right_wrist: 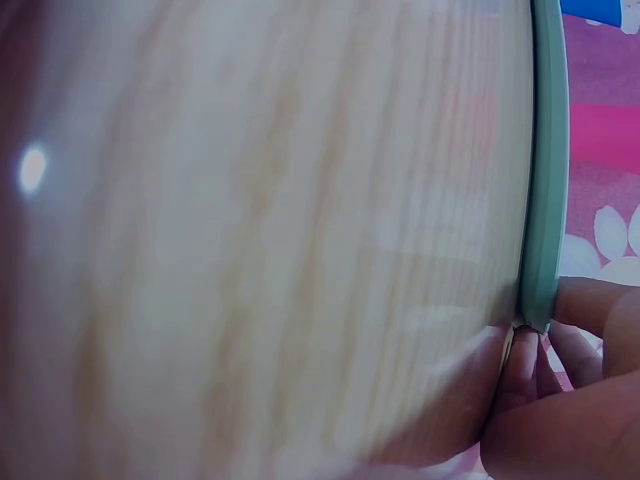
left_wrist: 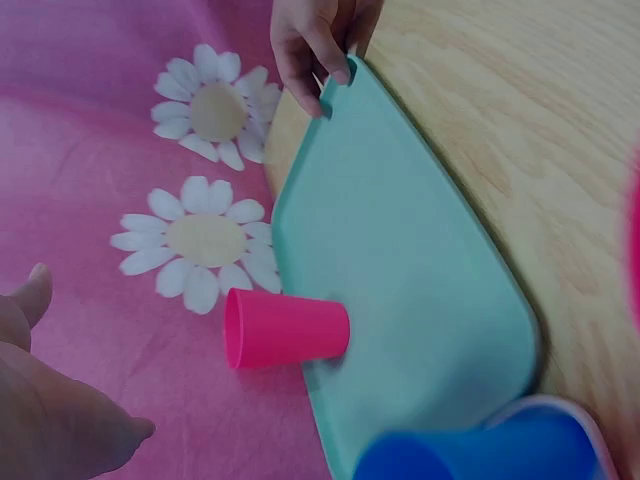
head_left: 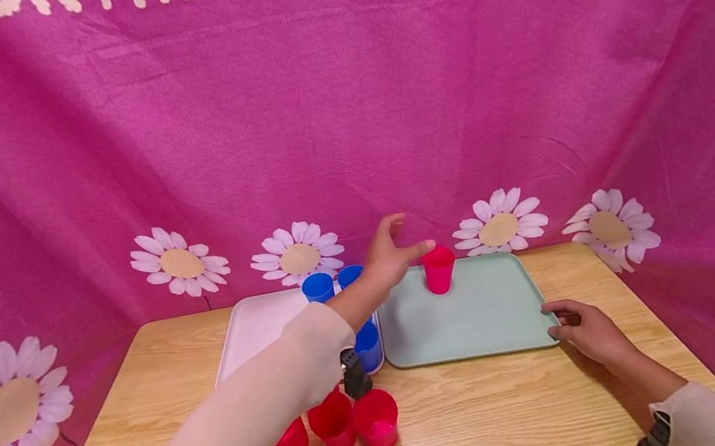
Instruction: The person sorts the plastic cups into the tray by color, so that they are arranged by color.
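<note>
Three red cups: smooth, shiny plastic, round with open tops, bunched close together at the near edge, about 6 o'clock.
Table: light wood with long grain lines and a bright shine spot near the front.
Right hand: at about 4 o'clock, fingers curled on the near right corner of the green tray, pinching its rim. The right wrist view shows the fingertips touching the thin edge.
Green tray: flat, smooth, pale green, a rectangle with round corners, lying on the table right of the middle.
White tray: same shape, pale and smooth, just beside the green one at its 9 o'clock side.
Blue cups: shiny plastic, on the white tray, some partly hidden behind the left arm.
Pink cup: bright, smooth plastic, wider at the top, standing upright with its open top up, alone on the far left part of the green tray, about 12 o'clock.
Left hand: above the trays, fingers spread and loose, holding nothing. One fingertip is just beside the pink cup's rim; I cannot tell if it touches.
Cloth: soft, wrinkled pink cloth at the far back, with white daisies printed on it.
</note>
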Motion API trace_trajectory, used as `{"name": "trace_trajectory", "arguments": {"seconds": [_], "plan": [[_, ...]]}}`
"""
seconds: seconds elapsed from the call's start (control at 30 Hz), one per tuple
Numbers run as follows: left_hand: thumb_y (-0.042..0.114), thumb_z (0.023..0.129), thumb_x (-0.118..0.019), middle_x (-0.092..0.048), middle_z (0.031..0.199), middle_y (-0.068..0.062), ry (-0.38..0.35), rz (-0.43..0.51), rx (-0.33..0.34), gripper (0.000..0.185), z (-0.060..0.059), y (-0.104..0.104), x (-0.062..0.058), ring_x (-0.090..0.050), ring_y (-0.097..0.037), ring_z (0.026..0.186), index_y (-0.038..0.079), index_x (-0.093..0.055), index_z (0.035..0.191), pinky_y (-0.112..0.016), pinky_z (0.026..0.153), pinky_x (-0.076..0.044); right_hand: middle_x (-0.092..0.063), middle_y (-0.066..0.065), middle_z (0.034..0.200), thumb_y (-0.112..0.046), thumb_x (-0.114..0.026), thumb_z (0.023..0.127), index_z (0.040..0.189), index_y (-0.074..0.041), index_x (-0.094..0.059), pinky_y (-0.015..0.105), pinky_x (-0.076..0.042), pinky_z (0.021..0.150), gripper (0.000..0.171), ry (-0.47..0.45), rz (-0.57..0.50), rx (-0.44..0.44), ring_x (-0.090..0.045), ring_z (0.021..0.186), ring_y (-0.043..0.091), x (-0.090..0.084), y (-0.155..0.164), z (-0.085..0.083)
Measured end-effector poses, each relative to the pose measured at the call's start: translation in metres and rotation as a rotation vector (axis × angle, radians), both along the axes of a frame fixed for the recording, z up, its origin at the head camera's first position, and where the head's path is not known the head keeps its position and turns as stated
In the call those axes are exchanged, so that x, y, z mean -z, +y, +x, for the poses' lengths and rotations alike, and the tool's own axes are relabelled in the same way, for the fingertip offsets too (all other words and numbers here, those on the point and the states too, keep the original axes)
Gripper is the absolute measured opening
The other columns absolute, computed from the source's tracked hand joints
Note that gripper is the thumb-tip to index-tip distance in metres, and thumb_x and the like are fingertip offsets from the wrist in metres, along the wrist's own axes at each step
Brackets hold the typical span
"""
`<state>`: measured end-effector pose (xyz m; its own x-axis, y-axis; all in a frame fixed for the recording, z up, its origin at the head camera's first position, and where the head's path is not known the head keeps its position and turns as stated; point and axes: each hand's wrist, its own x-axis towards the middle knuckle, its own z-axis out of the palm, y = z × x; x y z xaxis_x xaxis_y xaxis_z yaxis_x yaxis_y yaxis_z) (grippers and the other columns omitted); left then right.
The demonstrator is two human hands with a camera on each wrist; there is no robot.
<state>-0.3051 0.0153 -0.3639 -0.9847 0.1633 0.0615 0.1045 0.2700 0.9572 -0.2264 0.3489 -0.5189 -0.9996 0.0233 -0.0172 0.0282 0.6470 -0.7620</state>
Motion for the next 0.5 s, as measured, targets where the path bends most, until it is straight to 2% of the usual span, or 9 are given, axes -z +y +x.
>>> {"name": "trace_trajectory", "arguments": {"seconds": [0.3,0.5], "plan": [[0.026,0.092,-0.079,-0.047,0.157,-0.009,0.048,-0.042,0.100,0.072,0.035,-0.063,-0.014,-0.040,-0.031,0.148,0.014,-0.043,0.154,-0.048,0.115,-0.044,-0.060,0.023,0.117,-0.005,-0.072,0.094,0.132,0.006,-0.061,0.016,-0.046,0.072,0.042,-0.006,-0.008,0.002,-0.052,0.100,0.028,-0.002,-0.001,0.000],[0.022,0.092,-0.079,-0.047,0.157,-0.009,0.073,-0.061,0.154,0.072,0.058,-0.100,-0.012,-0.038,-0.029,0.150,0.013,-0.044,0.154,-0.049,0.122,-0.032,-0.061,0.024,0.118,-0.005,-0.072,0.094,0.132,0.007,-0.061,0.017,-0.047,0.072,0.042,0.006,-0.008,-0.001,-0.053,0.098,0.027,-0.003,-0.001,0.001]]}}
